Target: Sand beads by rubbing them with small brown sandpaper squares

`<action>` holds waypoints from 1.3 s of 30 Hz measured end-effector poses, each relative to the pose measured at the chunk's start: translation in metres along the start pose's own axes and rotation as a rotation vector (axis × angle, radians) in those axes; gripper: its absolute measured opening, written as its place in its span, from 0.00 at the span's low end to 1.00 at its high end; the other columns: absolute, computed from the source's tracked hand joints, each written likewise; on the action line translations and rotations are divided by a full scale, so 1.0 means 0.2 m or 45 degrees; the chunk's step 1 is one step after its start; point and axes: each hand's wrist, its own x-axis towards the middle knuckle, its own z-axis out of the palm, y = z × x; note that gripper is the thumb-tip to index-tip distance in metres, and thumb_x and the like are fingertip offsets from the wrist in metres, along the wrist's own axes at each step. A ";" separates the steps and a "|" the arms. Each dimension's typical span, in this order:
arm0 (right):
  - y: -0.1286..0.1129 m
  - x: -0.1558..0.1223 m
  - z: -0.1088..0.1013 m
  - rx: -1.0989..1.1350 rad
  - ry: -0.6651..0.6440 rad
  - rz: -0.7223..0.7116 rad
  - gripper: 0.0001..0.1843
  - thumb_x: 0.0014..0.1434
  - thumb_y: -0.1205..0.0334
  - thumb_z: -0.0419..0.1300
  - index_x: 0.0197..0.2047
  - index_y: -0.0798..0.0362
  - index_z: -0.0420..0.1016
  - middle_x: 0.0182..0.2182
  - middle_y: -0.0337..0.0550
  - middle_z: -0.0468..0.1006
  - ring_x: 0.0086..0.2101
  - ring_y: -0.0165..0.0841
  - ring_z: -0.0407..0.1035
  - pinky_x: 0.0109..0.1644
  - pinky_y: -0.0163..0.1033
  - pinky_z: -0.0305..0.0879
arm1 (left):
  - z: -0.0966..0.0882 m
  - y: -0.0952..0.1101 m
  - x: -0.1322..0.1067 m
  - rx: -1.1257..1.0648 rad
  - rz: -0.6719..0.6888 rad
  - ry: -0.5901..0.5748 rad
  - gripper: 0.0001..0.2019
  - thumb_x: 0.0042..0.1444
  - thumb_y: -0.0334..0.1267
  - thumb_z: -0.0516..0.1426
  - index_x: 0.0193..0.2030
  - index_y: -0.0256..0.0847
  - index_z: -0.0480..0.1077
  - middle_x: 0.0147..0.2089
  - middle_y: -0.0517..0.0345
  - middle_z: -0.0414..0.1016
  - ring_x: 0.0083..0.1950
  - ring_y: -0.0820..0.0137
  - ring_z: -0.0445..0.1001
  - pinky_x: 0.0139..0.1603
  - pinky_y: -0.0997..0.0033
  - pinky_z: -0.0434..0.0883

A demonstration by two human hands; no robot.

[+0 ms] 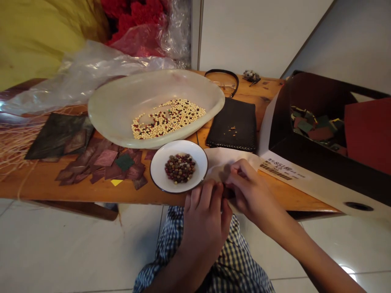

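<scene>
At the front edge of the table, my left hand point(205, 209) is closed, its fingers curled close to my right hand. My right hand point(251, 188) pinches with thumb and forefinger over a sheet of white paper point(221, 156). Whatever lies between the fingers of both hands is too dark and hidden to name. Just beyond my left hand stands a small white dish point(157, 169) with a dark rim. Dark, mixed-colour beads point(180, 167) are heaped in it. Behind it, a large pale oval basin point(122, 101) holds many cream beads point(183, 114) mixed with red and dark ones.
Purplish square scraps point(100, 162), a green square point(124, 162) and a yellow piece point(116, 182) lie left. A black stitched pouch point(235, 122) lies behind the paper. At right stands an open box point(305, 171) of coloured pieces. Clear plastic point(82, 67) covers the back left.
</scene>
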 end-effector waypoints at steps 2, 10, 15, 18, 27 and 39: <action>0.00 0.00 0.01 0.025 -0.017 0.017 0.07 0.53 0.73 0.50 0.33 0.52 0.61 0.41 0.47 0.62 0.41 0.39 0.59 0.43 0.46 0.64 | 0.00 0.00 0.00 -0.014 -0.014 -0.011 0.13 0.58 0.33 0.52 0.49 0.37 0.69 0.49 0.52 0.72 0.48 0.61 0.66 0.48 0.58 0.65; -0.01 -0.01 0.03 0.100 0.084 0.021 0.09 0.51 0.76 0.51 0.32 0.52 0.61 0.39 0.47 0.59 0.40 0.38 0.59 0.42 0.45 0.64 | 0.00 0.00 0.00 -0.056 -0.022 -0.008 0.14 0.58 0.33 0.52 0.50 0.36 0.70 0.50 0.50 0.72 0.48 0.60 0.66 0.49 0.56 0.65; -0.02 0.00 0.02 0.103 0.138 0.019 0.07 0.52 0.74 0.52 0.30 0.52 0.61 0.39 0.46 0.58 0.39 0.38 0.57 0.41 0.45 0.64 | 0.00 0.00 0.00 -0.067 -0.015 -0.008 0.14 0.58 0.32 0.52 0.50 0.36 0.70 0.50 0.50 0.72 0.49 0.61 0.66 0.49 0.57 0.66; -0.03 0.00 0.01 0.130 0.073 0.048 0.09 0.52 0.76 0.50 0.30 0.52 0.60 0.39 0.46 0.58 0.40 0.37 0.58 0.42 0.45 0.64 | 0.00 -0.01 0.00 -0.072 -0.015 -0.012 0.14 0.59 0.32 0.52 0.50 0.36 0.69 0.50 0.50 0.72 0.49 0.61 0.66 0.50 0.56 0.65; -0.04 -0.03 0.04 0.191 0.122 0.111 0.10 0.51 0.77 0.50 0.31 0.51 0.59 0.40 0.45 0.56 0.40 0.36 0.58 0.43 0.44 0.65 | 0.00 -0.01 0.00 -0.063 0.009 -0.022 0.14 0.58 0.33 0.52 0.51 0.37 0.69 0.50 0.49 0.72 0.50 0.60 0.66 0.49 0.56 0.66; -0.06 0.00 0.03 0.194 0.233 0.157 0.10 0.50 0.77 0.49 0.28 0.53 0.61 0.38 0.46 0.57 0.39 0.36 0.58 0.43 0.46 0.64 | 0.00 0.00 0.00 -0.042 0.008 0.010 0.13 0.58 0.33 0.52 0.49 0.36 0.70 0.49 0.50 0.72 0.48 0.61 0.66 0.48 0.57 0.65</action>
